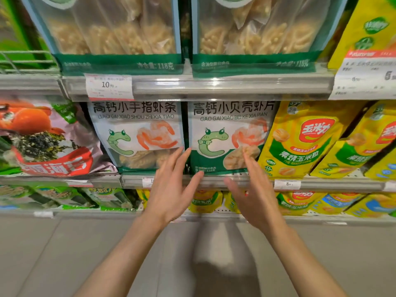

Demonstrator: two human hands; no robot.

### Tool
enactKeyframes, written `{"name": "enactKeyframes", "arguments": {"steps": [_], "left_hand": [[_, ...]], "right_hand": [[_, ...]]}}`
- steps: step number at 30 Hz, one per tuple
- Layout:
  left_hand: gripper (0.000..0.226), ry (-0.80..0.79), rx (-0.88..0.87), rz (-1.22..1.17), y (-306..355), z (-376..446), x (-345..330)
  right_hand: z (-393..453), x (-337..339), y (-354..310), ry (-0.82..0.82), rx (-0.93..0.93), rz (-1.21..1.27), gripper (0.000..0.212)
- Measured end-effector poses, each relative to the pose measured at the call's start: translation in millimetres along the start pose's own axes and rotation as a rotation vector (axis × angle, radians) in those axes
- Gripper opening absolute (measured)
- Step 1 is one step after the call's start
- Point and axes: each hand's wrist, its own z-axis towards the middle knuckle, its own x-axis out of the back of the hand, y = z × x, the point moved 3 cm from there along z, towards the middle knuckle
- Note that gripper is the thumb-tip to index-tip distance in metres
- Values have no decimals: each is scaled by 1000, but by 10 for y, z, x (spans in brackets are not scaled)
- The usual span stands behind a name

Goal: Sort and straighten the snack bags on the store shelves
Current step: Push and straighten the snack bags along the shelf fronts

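Both open hands, flanking white shrimp-chip bag

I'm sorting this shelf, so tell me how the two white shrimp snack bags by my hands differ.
The left bag reads XIA TIAO and shows stick-shaped snacks through its window; the right bag reads XIA PIAN and shows rounder, shell-like pieces. The left hand reaches up between the two bags; the right hand overlaps only the right bag's lower corner. Both share the green cartoon character, a shrimp picture, and an upright, forward-facing pose.
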Motion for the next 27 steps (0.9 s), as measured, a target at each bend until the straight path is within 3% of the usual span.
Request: {"name": "enactKeyframes", "arguments": {"steps": [8, 12, 16, 22, 27], "left_hand": [[60, -191, 296, -173, 843, -508, 1246], [61, -164, 437, -291, 1471, -612, 2017], [53, -88, 471, -356, 1931, -547, 2667], [40, -42, 409, -412, 2015, -170, 3390], [47, 25, 422, -355, 1594, 186, 3788]], "right_hand": [[-486, 1335, -926, -150, -359, 317, 82], [-561, 2126, -1539, -227, -345, 261, 85], [-458, 2716, -2085, -217, -347, 247, 77], [-176, 2994, -2745, -142, -318, 234, 66], [95, 2757, -3038, -91, -285, 157, 70]]}}
